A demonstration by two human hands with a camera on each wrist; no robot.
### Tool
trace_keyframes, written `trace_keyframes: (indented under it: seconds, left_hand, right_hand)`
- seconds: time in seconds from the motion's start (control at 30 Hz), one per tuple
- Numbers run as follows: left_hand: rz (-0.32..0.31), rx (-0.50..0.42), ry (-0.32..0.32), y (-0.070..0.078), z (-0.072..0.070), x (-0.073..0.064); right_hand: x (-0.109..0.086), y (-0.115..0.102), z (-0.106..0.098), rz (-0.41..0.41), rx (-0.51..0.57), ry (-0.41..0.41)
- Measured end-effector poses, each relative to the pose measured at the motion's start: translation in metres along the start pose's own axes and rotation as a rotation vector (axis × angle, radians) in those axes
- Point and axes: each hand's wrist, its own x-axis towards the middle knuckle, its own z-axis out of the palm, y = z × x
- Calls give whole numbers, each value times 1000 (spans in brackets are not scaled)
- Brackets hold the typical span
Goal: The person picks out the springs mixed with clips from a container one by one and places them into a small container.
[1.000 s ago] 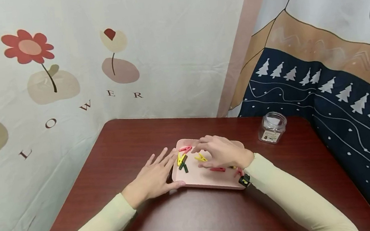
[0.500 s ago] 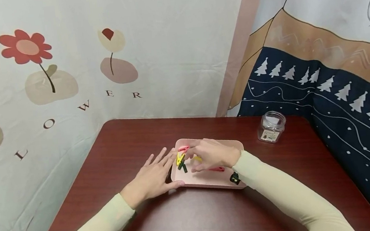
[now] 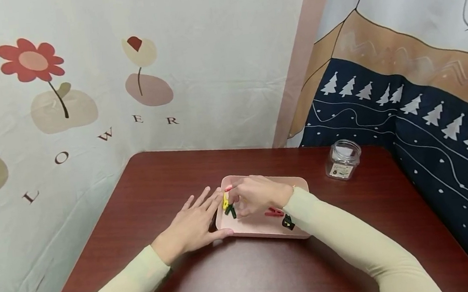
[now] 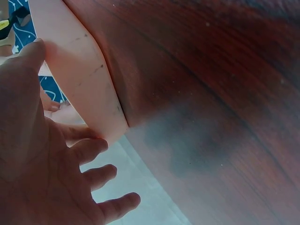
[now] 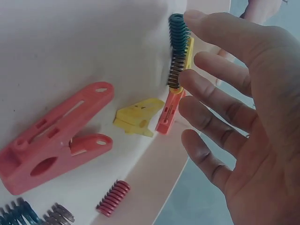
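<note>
A shallow pink tray (image 3: 251,230) holds clothespins and coil springs. My left hand (image 3: 191,224) lies at its left side with fingers spread, thumb at the near rim; the left wrist view shows fingertips along the tray's outer wall (image 4: 84,70). Over the tray's left part is my right hand (image 3: 260,193). In the right wrist view its loosely bent fingers and thumb are beside a green spring (image 5: 179,35) and a dark spring (image 5: 176,70), pinching neither. Near them are a red clothespin (image 5: 168,112) and a yellow clothespin (image 5: 138,115). A larger-looking red clothespin (image 5: 56,136) lies nearer the camera.
A red spring (image 5: 113,198), a blue spring (image 5: 21,213) and a grey spring (image 5: 58,214) also lie in the tray. An uncovered clear jar (image 3: 342,160) stands on the dark red table (image 3: 176,171) at the back right. Printed curtains (image 3: 209,72) hang behind.
My right hand has moved left across the tray, now covering the middle yellow clothespin and overlapping the group at the left end. My left hand has stayed in place.
</note>
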Motion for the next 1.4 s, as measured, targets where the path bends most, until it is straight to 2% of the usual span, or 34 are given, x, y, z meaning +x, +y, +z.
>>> trace_keyframes:
  seconds: [0.27, 0.77, 1.07, 1.4]
  left_hand:
    - [-1, -8, -7, 0, 1, 0]
    - [4, 0, 6, -1, 1, 0]
    - [1, 3, 3, -2, 0, 1]
    - [-2, -11, -1, -2, 0, 1]
  right_hand:
    - [7, 4, 7, 18, -4, -35]
    - [13, 5, 9, 58, -28, -71]
    - [13, 4, 8, 49, -32, -71]
    - [8, 4, 5, 81, -23, -48]
